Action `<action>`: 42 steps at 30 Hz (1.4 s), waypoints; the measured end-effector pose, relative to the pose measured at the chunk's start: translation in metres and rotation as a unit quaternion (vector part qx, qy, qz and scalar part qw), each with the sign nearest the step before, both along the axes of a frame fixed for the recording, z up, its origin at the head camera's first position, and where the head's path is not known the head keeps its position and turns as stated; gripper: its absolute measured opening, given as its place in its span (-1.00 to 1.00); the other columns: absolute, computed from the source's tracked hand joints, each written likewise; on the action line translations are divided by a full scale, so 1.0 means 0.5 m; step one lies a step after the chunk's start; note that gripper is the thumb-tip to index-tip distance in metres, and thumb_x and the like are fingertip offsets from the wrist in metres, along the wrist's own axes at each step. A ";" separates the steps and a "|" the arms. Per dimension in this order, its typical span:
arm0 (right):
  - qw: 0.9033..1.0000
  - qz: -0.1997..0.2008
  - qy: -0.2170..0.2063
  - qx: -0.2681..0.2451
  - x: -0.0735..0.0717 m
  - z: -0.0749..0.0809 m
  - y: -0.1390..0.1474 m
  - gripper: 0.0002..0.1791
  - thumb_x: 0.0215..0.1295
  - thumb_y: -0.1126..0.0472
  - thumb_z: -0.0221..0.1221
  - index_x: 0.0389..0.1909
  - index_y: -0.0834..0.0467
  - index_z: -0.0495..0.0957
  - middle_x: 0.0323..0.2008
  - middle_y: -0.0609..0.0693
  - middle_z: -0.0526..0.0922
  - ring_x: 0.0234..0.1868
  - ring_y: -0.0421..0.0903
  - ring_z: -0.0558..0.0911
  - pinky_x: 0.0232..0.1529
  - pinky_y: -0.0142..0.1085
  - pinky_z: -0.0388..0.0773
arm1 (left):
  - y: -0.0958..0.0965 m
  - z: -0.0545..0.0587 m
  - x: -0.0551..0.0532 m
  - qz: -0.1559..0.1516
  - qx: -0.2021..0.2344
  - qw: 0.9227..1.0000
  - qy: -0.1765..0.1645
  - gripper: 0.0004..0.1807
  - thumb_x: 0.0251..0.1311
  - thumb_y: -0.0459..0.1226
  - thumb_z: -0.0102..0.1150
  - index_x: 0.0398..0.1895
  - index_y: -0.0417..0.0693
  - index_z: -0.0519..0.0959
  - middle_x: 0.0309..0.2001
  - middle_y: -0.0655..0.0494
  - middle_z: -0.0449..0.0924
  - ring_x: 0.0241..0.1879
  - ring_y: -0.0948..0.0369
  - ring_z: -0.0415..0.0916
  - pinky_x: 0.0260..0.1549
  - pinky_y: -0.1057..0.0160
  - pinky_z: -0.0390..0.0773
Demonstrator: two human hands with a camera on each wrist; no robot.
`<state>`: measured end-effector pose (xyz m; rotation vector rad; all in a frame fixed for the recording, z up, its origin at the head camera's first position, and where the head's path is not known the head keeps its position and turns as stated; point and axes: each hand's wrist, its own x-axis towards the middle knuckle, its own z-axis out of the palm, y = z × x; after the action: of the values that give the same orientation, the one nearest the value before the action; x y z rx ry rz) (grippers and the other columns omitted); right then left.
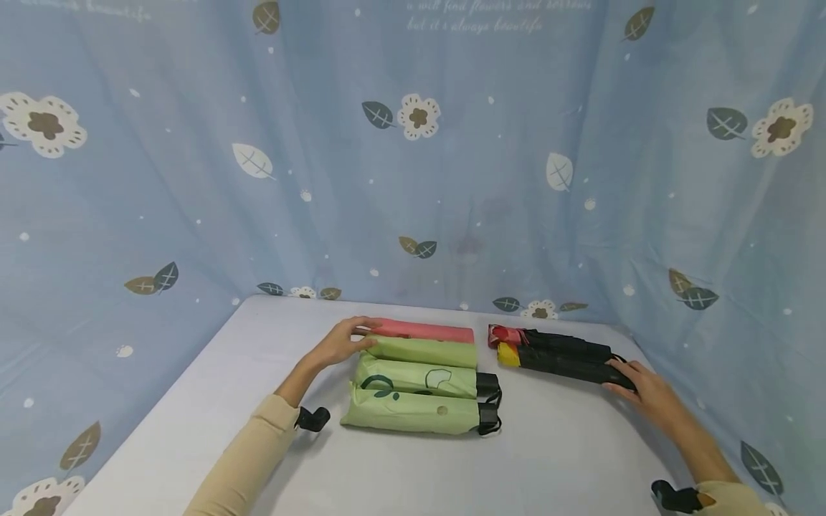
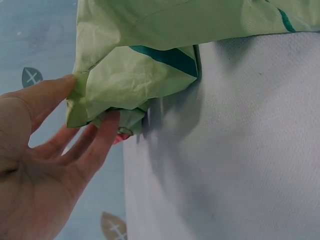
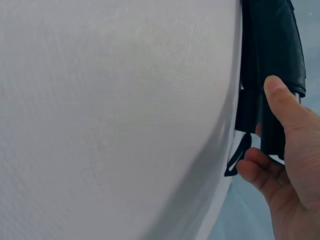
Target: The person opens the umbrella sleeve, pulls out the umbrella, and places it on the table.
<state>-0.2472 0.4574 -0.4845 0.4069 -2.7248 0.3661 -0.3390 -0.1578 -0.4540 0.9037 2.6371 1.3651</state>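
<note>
Four-deep on the white table lie folded umbrellas: a pink one (image 1: 426, 330) at the back, a plain green one (image 1: 426, 351), then two printed green ones (image 1: 419, 378) (image 1: 413, 412) with black handles toward the right. My left hand (image 1: 338, 342) is at the left ends of the pink and plain green umbrellas; in the left wrist view its thumb and fingers pinch a green fabric end (image 2: 100, 95). On the right, two black umbrellas lie side by side, one red-ended (image 1: 568, 345), one yellow-ended (image 1: 561, 362). My right hand (image 1: 652, 390) grips the yellow-ended umbrella's handle end, thumb on top.
A blue curtain (image 1: 452, 179) printed with leaves and flowers surrounds the white table (image 1: 400, 473) at the back and sides. A thin black wrist strap (image 3: 240, 155) hangs from a black umbrella's end. Black camera mounts (image 1: 314, 419) stick out from both wrists.
</note>
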 end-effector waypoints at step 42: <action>0.994 -0.069 -0.066 -0.052 -0.003 0.015 -0.029 -0.47 0.41 0.05 0.17 0.19 0.37 0.44 0.05 0.55 0.46 -0.21 0.33 0.63 -0.27 0.13 0.58 | -0.032 0.003 0.044 0.038 -0.010 0.999 0.010 -0.52 0.34 -0.20 0.19 0.26 -0.20 0.47 0.29 -0.23 0.42 0.18 -0.20 0.49 0.09 -0.17 0.53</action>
<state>-0.2487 0.4430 -0.4768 0.1702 -2.8256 0.5094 -0.3170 -0.1739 -0.4523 0.8269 2.7227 1.3488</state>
